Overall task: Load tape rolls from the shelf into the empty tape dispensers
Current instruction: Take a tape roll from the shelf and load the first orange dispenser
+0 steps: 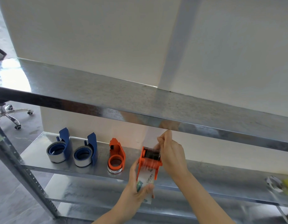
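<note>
Your left hand (pixel 136 189) grips the orange dispenser (pixel 149 162) at its tape roll (pixel 147 180). Your right hand (pixel 170 152) clasps its cutter end, above the shelf's (pixel 204 168) front edge. Toward the shelf's left end stand a second orange dispenser (pixel 116 156) and two blue dispensers (pixel 61 149), all loaded. The upper shelf lip (pixel 204 126) overhangs your right hand.

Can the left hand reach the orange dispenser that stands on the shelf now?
Probably not at once: the left hand grips the held orange dispenser. The path itself looks free, since the standing orange dispenser is close by on the shelf, nothing between.
</note>
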`<state>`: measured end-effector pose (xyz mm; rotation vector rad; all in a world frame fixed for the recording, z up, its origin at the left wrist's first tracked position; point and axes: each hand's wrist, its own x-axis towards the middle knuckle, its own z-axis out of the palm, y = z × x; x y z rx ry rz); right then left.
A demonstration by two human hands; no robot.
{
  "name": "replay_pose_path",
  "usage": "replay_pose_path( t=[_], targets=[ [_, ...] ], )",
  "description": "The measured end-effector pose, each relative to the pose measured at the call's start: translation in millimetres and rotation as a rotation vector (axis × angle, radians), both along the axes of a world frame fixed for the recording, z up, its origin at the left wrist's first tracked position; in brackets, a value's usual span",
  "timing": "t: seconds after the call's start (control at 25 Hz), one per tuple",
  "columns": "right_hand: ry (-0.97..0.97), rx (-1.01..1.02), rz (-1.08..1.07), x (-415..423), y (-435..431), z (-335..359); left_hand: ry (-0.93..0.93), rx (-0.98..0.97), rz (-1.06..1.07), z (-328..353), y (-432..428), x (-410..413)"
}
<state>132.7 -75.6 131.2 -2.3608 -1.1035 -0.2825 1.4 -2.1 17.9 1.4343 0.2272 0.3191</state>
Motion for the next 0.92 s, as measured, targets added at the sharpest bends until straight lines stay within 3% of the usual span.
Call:
replay_pose_path(
  t=[0.12, 0.32, 0.56, 0.76, 0.92],
  targets=[
    [-0.027, 0.024, -0.03, 1.7, 2.9, -4.3, -0.012, -0.012, -0.039, -7.5, 1.5, -7.8],
    [0.184, 0.093, -0.091, 4.9, 12.2, -8.2, -0.032, 0.063, -0.035, -14.9, 0.6, -17.5],
    [0.841, 0.162, -0.128, 28.0, 18.7, 2.0, -0.092, 0.063, 0.026, -11.7, 5.5, -19.4],
    [1.222, 0.111, -0.15, 30.1, 18.3, -18.4, -0.075, 0.062, 0.053, 0.1, 13.1, -11.8],
    [1.468, 0.262, -0.207, 32.2, 19.8, -44.6, -0.056, 0.028, 0.029, 2.1, 19.7, -8.7]
  ],
)
